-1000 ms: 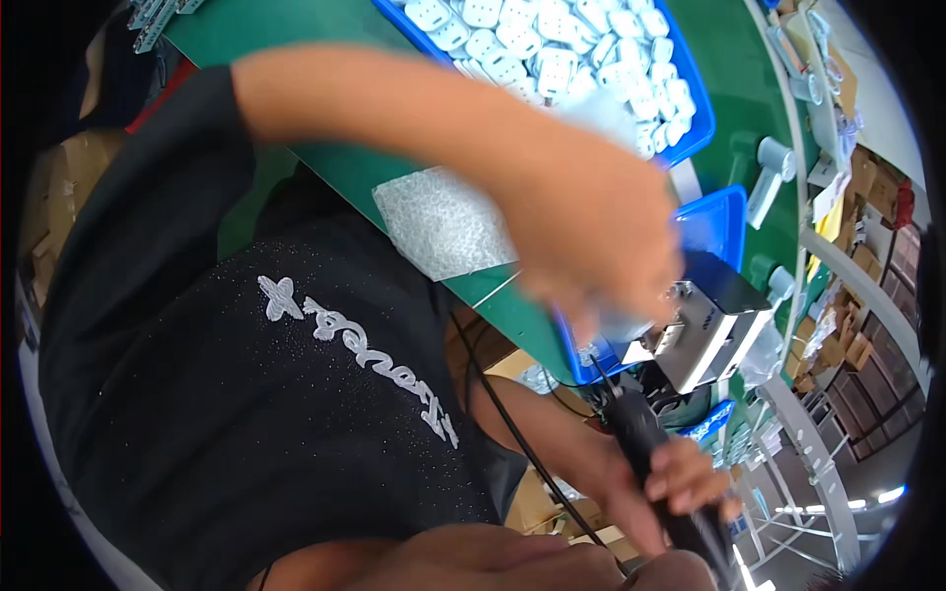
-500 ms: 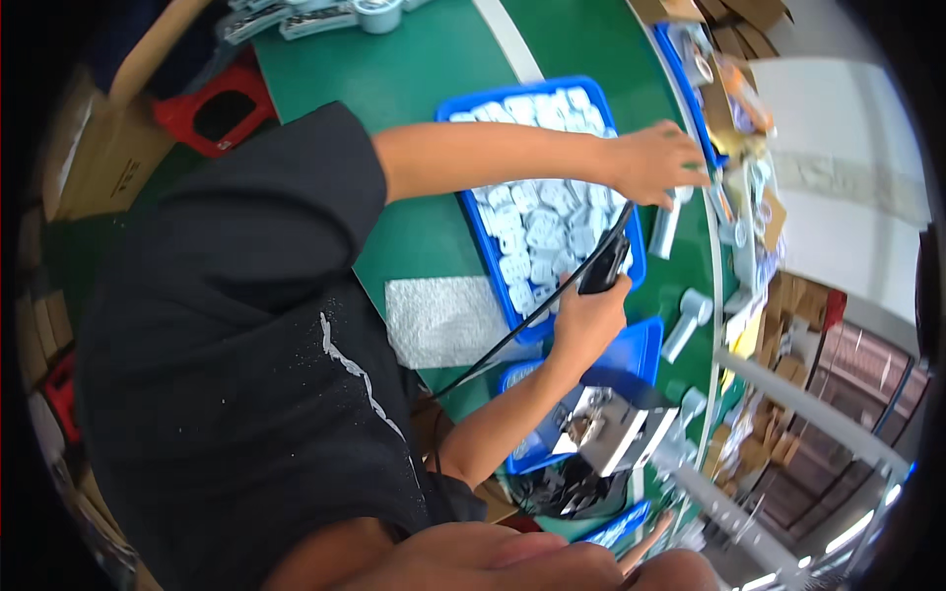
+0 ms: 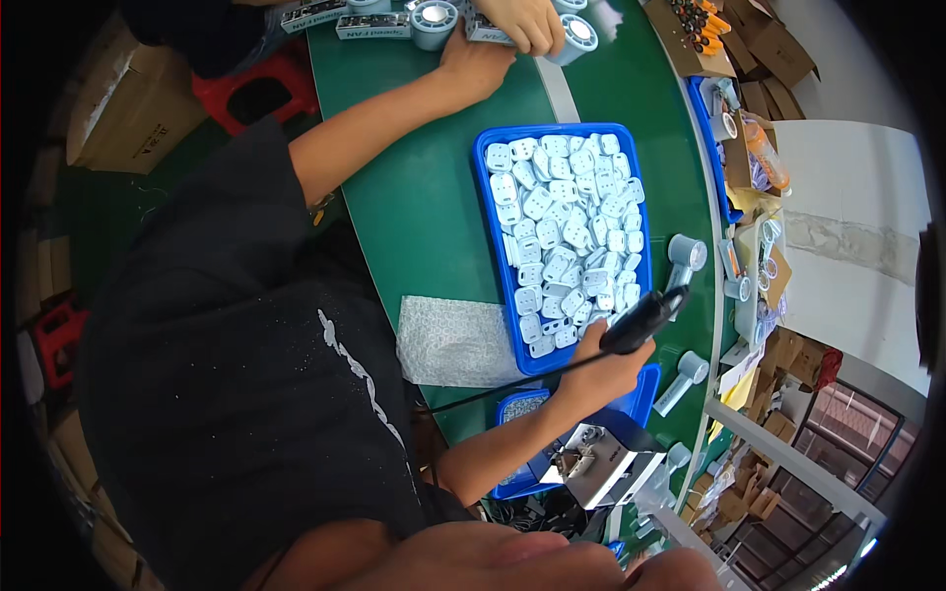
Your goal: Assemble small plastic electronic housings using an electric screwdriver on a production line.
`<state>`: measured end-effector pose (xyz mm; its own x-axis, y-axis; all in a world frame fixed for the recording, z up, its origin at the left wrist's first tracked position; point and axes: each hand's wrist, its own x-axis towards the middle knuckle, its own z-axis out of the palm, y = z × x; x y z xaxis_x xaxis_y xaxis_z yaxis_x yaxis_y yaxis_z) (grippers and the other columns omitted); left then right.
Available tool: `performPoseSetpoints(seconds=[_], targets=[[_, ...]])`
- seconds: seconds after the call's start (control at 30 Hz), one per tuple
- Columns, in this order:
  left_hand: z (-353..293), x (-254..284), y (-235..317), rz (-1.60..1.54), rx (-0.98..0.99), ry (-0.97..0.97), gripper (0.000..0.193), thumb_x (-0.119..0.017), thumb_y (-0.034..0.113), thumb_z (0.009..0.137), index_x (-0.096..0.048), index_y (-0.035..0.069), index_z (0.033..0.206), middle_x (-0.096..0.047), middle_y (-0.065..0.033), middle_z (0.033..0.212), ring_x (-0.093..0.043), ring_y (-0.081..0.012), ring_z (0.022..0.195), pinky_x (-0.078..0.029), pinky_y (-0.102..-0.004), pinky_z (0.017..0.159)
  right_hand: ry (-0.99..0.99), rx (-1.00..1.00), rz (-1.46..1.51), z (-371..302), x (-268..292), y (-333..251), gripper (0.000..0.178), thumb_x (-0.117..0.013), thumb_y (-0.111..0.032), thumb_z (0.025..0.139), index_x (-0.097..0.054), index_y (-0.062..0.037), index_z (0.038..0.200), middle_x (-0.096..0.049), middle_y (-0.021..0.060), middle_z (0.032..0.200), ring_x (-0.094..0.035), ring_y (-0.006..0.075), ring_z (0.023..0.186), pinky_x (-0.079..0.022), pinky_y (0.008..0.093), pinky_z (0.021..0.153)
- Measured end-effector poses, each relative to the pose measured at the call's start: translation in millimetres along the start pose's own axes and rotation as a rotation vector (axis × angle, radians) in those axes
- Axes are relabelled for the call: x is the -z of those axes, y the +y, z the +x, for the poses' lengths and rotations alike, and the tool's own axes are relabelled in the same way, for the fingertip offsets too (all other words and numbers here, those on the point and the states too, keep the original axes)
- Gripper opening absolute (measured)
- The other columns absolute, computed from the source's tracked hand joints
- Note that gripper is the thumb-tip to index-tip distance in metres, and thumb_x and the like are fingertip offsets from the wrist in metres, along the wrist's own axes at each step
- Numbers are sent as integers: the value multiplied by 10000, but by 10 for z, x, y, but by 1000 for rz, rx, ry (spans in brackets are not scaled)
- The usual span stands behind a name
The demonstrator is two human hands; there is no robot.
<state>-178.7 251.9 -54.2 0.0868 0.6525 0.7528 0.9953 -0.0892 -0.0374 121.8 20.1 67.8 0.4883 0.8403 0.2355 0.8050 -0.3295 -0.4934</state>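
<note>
My right hand (image 3: 611,374) grips a black corded electric screwdriver (image 3: 639,323) above the near end of a blue tray (image 3: 483,187). White rounded plastic parts (image 3: 562,227) fill that tray. At the upper edge of the view my left hand (image 3: 480,67) closes around the handle of a light-blue handheld fan (image 3: 485,30), its fingers partly hidden. Another person's hand (image 3: 532,22) is at the same spot, close against mine. More light-blue fans (image 3: 434,22) lie beside it.
Two handheld fans (image 3: 682,382) lie past the tray's right side. Bubble wrap (image 3: 453,340) lies left of the tray. Below stand a small blue bin (image 3: 645,394) and a white-and-black metal device (image 3: 601,468). A red stool (image 3: 222,103) stands at upper left.
My left hand has moved from beyond the tray's right side up to the fans at the top. The view has shifted; my right hand still holds the screwdriver, now lower. Another person's hand has appeared.
</note>
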Motion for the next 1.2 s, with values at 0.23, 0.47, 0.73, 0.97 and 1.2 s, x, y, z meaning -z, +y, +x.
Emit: performPoseSetpoints(seconds=[0.23, 0.47, 0.73, 0.97, 1.2], targets=[[209, -4, -71, -11, -16, -119, 498, -657, 83, 761, -554, 14, 1243, -533, -239, 1261, -557, -380, 1105, -408, -436, 995, 119, -75, 240, -297, 191, 209, 511, -706, -108, 794, -523, 15, 1254, -608, 97, 778, -573, 118, 545, -456, 235, 485], [209, 601, 60, -496, 239, -190, 475, -697, 139, 658, -639, 31, 1117, -601, -230, 1125, -580, -418, 1003, -484, -476, 873, -8, -316, 715, -443, 326, 105, 498, -726, -56, 788, -495, -6, 1227, -568, 64, 776, -560, 104, 559, -453, 216, 488], [-201, 1213, 138, -590, 74, 236, 427, -763, 202, 709, -636, 35, 1080, -602, -151, 1020, -600, -311, 933, -500, -410, 800, 33, -282, 735, -576, 481, 84, 523, -739, -60, 772, -495, -17, 1233, -563, 55, 751, -534, 101, 582, -448, 208, 537], [-565, 1818, 816, -1659, -157, 68, 702, -863, 363, 724, -405, 22, 1134, -583, -138, 944, -597, -175, 781, -503, -287, 652, 51, -283, 911, -876, 699, -43, 626, -781, -143, 740, -451, 44, 1237, -581, 53, 684, -504, 101, 566, -421, 213, 568], [-764, 2189, 1578, -2107, -360, -685, 718, -789, 540, 721, -486, -14, 1062, -537, -122, 881, -551, -238, 717, -438, -348, 608, -187, -392, 1041, -1117, 743, -116, 697, -843, -90, 695, -431, 30, 1245, -620, 100, 935, -594, 148, 820, -483, 281, 764]])
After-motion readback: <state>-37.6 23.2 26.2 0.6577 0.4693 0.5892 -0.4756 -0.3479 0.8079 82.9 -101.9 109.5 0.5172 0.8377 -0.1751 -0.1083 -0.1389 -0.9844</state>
